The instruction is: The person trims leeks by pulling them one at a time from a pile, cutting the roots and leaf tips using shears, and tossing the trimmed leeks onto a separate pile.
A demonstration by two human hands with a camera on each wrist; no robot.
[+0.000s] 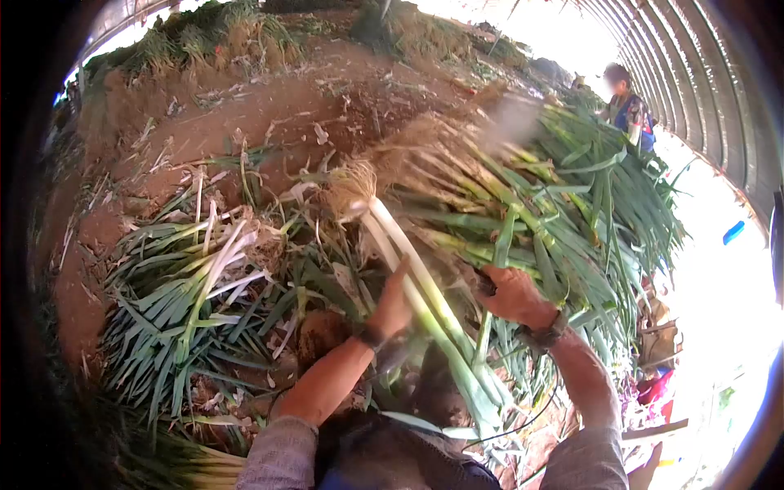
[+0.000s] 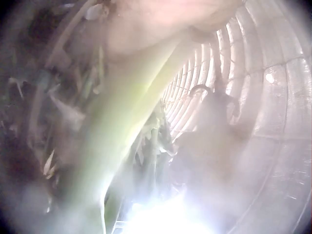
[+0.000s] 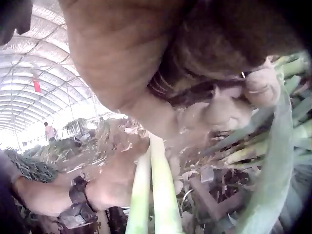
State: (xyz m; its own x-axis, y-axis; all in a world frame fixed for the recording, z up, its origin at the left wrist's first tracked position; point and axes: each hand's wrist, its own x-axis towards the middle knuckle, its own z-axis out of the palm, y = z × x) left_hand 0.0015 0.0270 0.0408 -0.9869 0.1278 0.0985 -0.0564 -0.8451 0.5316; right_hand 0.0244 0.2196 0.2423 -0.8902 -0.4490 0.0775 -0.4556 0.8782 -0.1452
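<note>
- Gripping the leeks [image 1: 412, 273] by their white shanks, our left hand [image 1: 390, 309] had its fingers wrapped round the bundle. We judged this kept the stalks together and the roots [image 1: 351, 186] pointing away from us.
- We held that bundle slanting above the earth floor [image 1: 269, 106], toward its near edge, between two heaps, with the roots high and the green tops down by our lap.
- Our right hand [image 1: 514, 294] sat just beside the bundle among its green blades [image 1: 490, 343], fingers curled. Whether they closed on a leaf or on something dark, we could not tell.
- A loose heap [image 1: 188, 294] lay at our left and a taller pile [image 1: 572, 180] at our right, both near us, probably so we could reach either.
- Another person [image 1: 629, 106] stood well apart, at the floor's far edge.
</note>
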